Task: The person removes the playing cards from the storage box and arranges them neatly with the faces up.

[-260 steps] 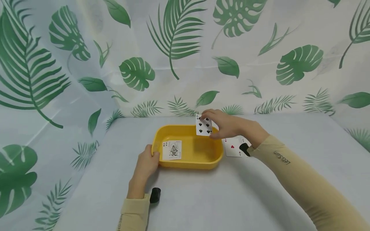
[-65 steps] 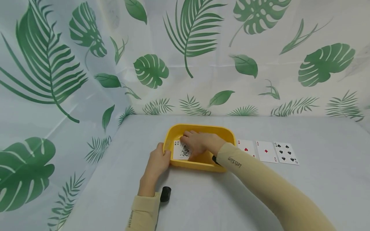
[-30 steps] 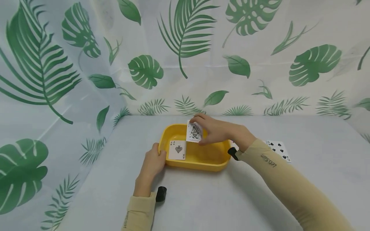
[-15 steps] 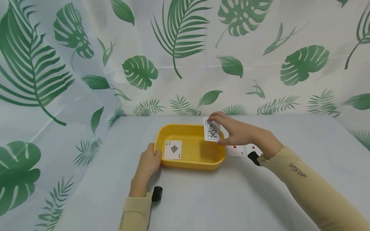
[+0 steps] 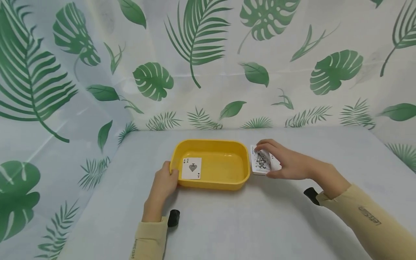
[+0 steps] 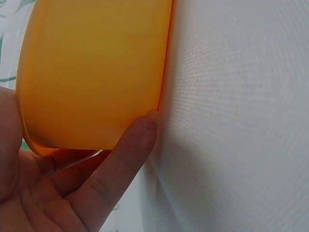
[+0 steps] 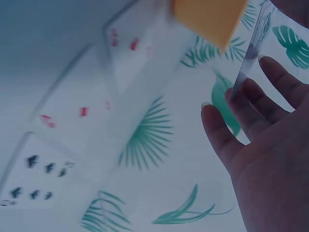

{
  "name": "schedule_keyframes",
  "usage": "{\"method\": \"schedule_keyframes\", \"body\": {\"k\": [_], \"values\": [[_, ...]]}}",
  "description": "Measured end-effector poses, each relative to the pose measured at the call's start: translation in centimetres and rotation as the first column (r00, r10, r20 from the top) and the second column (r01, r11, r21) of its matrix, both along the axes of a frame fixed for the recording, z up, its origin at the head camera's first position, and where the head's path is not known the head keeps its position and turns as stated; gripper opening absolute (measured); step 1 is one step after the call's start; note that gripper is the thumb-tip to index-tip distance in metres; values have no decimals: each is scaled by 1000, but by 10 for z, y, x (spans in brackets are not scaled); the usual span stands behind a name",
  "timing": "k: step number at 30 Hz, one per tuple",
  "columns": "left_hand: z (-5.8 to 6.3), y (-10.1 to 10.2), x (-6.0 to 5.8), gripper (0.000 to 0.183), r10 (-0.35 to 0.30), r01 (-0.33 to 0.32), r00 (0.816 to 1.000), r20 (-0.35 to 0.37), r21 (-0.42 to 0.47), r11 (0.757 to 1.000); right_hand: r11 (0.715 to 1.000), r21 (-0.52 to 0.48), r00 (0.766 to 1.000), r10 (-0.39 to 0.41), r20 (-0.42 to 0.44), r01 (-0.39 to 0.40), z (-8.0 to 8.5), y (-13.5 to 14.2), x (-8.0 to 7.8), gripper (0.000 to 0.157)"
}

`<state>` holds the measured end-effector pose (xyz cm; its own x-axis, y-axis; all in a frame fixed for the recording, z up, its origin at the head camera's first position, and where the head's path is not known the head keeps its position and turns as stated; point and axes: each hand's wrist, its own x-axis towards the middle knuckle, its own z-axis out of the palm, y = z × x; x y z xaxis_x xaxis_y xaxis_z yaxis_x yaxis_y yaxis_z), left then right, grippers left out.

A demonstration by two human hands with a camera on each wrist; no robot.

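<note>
In the head view my left hand [image 5: 165,182] grips the left end of a yellow tray [image 5: 211,186]. The left wrist view shows its fingers around the tray's end wall [image 6: 96,82]. Inside the tray, at the left, lies an ace of spades [image 5: 192,168] overlapping another ace, of which only a strip shows. My right hand [image 5: 292,164] pinches a joker card [image 5: 261,162] by its edges, just beyond the tray's right end. The right wrist view has this joker [image 7: 253,50] nearly edge-on between thumb and fingers, above the table.
An ace of hearts [image 7: 130,46], an ace of diamonds [image 7: 77,106] and a six of spades [image 7: 36,169] lie in a row, blurred in the right wrist view. In the head view the right hand and joker mostly cover them. A leaf-patterned curtain [image 5: 208,101] rises behind the table.
The six of spades, earlier in my right hand, was laid at the row's right end. My right hand then lifted the joker from the tray and carried it right, uncovering the ace of spades.
</note>
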<state>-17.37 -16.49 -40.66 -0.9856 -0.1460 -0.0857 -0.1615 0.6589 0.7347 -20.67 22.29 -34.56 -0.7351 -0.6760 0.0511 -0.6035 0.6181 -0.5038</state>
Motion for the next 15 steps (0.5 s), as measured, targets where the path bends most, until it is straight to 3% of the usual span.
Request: {"method": "schedule_keyframes", "body": {"k": [9,15], "values": [[1,0,-1,36,7,-7,1000,5,-10,1000,997,80,997,-24,71,18,-35,10,28,60],[-1,0,-1,35,8,-8,1000,9,-1,1000,994,109,999,8,36,-11,-49,10,43,59]]}}
